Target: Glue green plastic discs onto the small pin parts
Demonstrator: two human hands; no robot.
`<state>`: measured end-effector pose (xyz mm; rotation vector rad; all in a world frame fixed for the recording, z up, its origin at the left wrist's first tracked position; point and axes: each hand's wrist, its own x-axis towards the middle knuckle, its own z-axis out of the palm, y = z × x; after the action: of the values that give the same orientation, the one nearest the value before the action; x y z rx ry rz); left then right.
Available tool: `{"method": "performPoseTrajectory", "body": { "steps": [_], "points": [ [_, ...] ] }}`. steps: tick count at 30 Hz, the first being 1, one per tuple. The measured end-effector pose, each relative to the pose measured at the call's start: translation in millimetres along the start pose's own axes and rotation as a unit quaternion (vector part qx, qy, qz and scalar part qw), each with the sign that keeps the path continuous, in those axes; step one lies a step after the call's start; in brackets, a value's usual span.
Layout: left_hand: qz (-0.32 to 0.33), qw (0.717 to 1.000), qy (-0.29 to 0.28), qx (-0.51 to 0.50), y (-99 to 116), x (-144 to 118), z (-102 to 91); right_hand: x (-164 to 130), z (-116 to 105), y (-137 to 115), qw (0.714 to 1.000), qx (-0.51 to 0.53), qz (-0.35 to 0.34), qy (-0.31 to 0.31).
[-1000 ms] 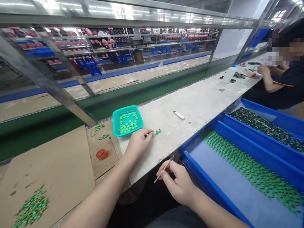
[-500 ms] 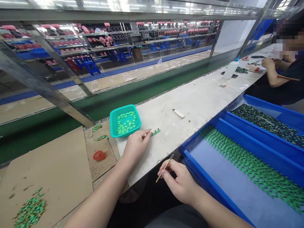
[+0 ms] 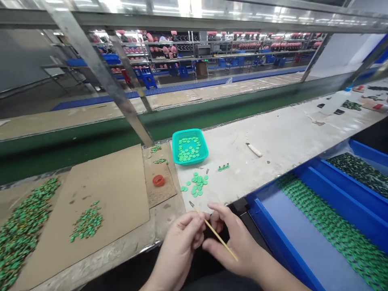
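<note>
My left hand pinches a thin paintbrush near its dark tip, with the fingers closed together. My right hand is just beside it, thumb and forefinger apart, and the brush's wooden handle slants across in front of its palm. Some right fingers are curled and partly hidden behind the handle. Beyond both hands, loose green discs lie on the white table top. A short row of green discs with small dark pieces standing on them is farther out.
A turquoise basket holds more green discs. Left of it are a red cap-like dish and piles of green-and-brown pieces on cardboard. A white-handled tool lies farther right. Blue trays of small parts stand at right.
My left hand has drawn back from the row of discs to my right hand and now pinches the brush. My right thumb and forefinger have spread. The view has turned left, uncovering the loose discs.
</note>
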<state>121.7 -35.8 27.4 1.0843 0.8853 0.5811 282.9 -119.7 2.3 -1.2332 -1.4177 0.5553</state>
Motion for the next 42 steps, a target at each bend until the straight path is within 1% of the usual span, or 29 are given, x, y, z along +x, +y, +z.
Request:
{"method": "performPoseTrajectory", "body": {
  "steps": [2, 3, 5, 8, 10, 12, 14, 16, 18, 20, 23, 27, 30, 32, 34, 37, 40, 42],
  "points": [
    [0.035, 0.993, -0.009, 0.110, -6, 0, -4.2, 1, 7, 3, 0.998, -0.049, -0.045, 0.015],
    [0.062, 0.982, -0.008, 0.176, -6, 3, -8.8, 2, 8, 4, 0.997, -0.061, -0.047, 0.021],
    [0.121, 0.949, 0.021, 0.289, -2, 14, -22.9, 8, 7, 7, 0.995, -0.084, -0.025, 0.051],
    [0.190, 0.894, 0.089, 0.396, 12, 42, -47.4, 22, 0, 18, 0.984, -0.151, 0.003, 0.098],
    [0.207, 0.861, 0.107, 0.451, 22, 62, -58.3, 35, -3, 29, 0.976, -0.189, 0.005, 0.107],
    [0.210, 0.833, 0.115, 0.498, 29, 78, -62.9, 48, -4, 40, 0.973, -0.204, 0.001, 0.107],
    [0.204, 0.812, 0.116, 0.535, 34, 88, -63.6, 60, -3, 51, 0.972, -0.210, -0.001, 0.104],
    [0.195, 0.799, 0.111, 0.559, 36, 93, -63.9, 69, -2, 57, 0.972, -0.214, -0.001, 0.099],
    [0.184, 0.795, 0.101, 0.569, 38, 94, -65.6, 73, -1, 59, 0.972, -0.214, 0.000, 0.096],
    [0.174, 0.800, 0.092, 0.567, 39, 94, -68.3, 72, 0, 58, 0.973, -0.210, 0.000, 0.094],
    [0.160, 0.814, 0.086, 0.552, 42, 97, -70.6, 65, 0, 55, 0.976, -0.197, -0.004, 0.092],
    [0.141, 0.842, 0.073, 0.516, 48, 97, -70.3, 60, 1, 55, 0.979, -0.178, -0.006, 0.097],
    [0.136, 0.866, 0.069, 0.477, 52, 75, -75.9, 58, -1, 54, 0.981, -0.163, -0.006, 0.102],
    [0.130, 0.879, 0.078, 0.452, 51, 51, -84.6, 55, -3, 49, 0.983, -0.152, -0.005, 0.104],
    [0.115, 0.886, 0.097, 0.439, 46, 26, -95.2, 50, -1, 41, 0.985, -0.143, -0.003, 0.100],
    [0.101, 0.883, 0.141, 0.436, 30, 2, -109.2, 42, 5, 24, 0.990, -0.119, -0.011, 0.075],
    [0.110, 0.873, 0.184, 0.438, 11, -5, -120.4, 40, 13, 7, 0.996, -0.080, -0.037, 0.028],
    [0.119, 0.871, 0.207, 0.429, -1, -8, -128.5, 41, 15, -1, 0.996, -0.068, -0.055, 0.001]
  ]
}}
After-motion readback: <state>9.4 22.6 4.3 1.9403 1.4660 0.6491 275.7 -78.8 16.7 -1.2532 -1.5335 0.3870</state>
